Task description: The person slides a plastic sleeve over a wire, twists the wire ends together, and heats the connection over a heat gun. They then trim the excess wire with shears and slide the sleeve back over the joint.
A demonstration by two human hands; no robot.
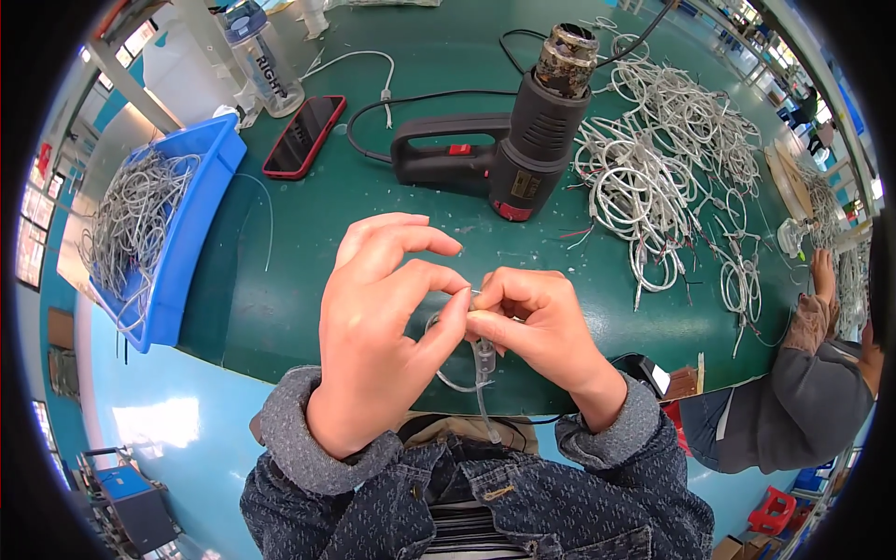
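Note:
A thin white cable with a clear plastic sleeve (483, 358) hangs below my fingertips, over the near edge of the green table. My left hand (378, 313) pinches the cable's upper end between thumb and forefinger, its other fingers raised and curved. Close against it, my right hand (539, 322) grips the same cable between thumb and curled fingers. The fingertips nearly meet and cover the exact spot being held. Beyond the hands, a black heat gun (525, 154) stands nozzle up on the table, its handle pointing left.
On the left, a blue bin (201, 224) holds coiled grey cables. A red-edged phone (305, 137) and a clear bottle (268, 70) sit behind it. Heaped white cables (644, 177) spread across the right of the green table (280, 313). Another person (793, 401) works at the far right.

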